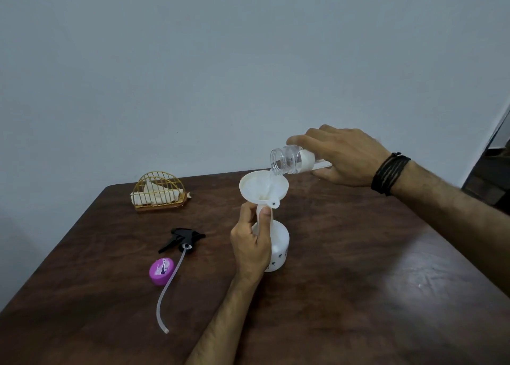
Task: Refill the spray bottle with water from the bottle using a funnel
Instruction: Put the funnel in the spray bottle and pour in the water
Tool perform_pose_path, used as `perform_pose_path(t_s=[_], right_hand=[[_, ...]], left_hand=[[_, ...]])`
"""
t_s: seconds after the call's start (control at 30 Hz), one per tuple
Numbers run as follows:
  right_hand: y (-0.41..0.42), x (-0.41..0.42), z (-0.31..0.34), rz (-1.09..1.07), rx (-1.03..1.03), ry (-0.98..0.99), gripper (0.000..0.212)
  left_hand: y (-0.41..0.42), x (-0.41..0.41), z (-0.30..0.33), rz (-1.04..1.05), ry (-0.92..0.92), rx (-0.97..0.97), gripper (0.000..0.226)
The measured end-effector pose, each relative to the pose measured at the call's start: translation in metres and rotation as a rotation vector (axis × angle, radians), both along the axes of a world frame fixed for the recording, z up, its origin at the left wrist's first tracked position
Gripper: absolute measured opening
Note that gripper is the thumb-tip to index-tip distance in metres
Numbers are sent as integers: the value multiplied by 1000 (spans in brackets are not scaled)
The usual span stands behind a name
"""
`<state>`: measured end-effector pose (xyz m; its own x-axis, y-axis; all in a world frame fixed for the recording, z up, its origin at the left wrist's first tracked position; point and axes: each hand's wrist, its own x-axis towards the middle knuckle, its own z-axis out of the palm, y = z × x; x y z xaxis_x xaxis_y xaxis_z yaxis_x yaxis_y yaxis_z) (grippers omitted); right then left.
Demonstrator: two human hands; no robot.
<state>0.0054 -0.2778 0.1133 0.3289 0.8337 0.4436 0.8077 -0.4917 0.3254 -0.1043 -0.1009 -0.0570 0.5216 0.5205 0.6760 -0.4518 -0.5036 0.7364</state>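
A white spray bottle (279, 250) stands upright on the dark wooden table (358, 268), without its head. A white funnel (254, 186) sits in its neck. My left hand (252, 243) grips the funnel's stem at the bottle's neck. My right hand (342, 156) holds a clear water bottle (287, 161) tipped on its side, mouth over the funnel's right rim. Water runs from it into the funnel. Most of the water bottle's body is hidden under my fingers.
The black spray head (183, 239) with its long clear tube (169, 290) lies on the table to the left. A purple cap (162, 271) lies beside the tube. A gold wire napkin holder (160, 192) stands at the far left edge.
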Motion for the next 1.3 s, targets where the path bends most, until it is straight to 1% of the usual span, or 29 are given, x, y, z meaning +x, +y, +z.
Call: perform_pose_path(t_s=[0.3, 0.57, 0.73, 0.9, 1.03, 1.3], right_hand=[[-1, 1, 3, -2, 6, -26, 55], [0, 2, 5, 3, 0, -51, 57], [0, 2, 6, -3, -11, -68, 59], [-2, 4, 7, -8, -12, -91, 60], [-3, 4, 7, -4, -7, -93, 60], [-3, 4, 9, 7, -11, -99, 58]], left_hand=[[0, 0, 1, 2, -7, 8, 23], [0, -1, 3, 17, 6, 24, 15], [0, 0, 1, 20, 12, 13, 25], [0, 1, 1, 21, -1, 21, 23], [0, 1, 2, 17, 3, 24, 28], [-1, 0, 3, 9, 9, 11, 16]])
